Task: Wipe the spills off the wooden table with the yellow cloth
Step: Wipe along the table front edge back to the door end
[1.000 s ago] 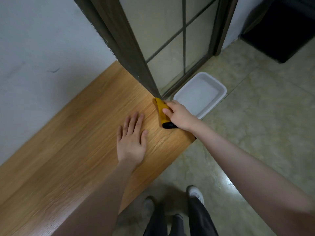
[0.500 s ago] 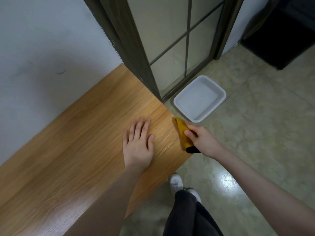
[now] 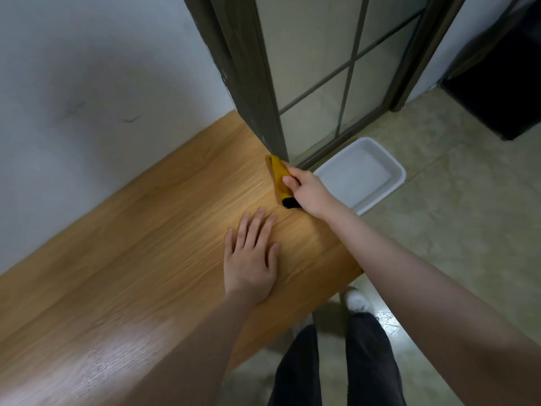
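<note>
1. Yellow cloth [image 3: 279, 178] job, near end first: my left hand [image 3: 251, 260] lies flat on the wooden table [image 3: 140, 259], fingers spread, holding nothing, arm reaching fwd.
2. Farther out, right hand [image 3: 307, 191] grips the cloth at the table's far corner by the door frame [image 3: 257, 92], thumb on top.
3. Cloth looks soft, light, rolled w/ a dark end; I'd grip mid-roll.

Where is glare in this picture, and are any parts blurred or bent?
Head view: glare lies on the near-left wooden table and on the floor beside the shoe; the near forearms look soft; the door frame leans from wide-angle distortion.
</note>
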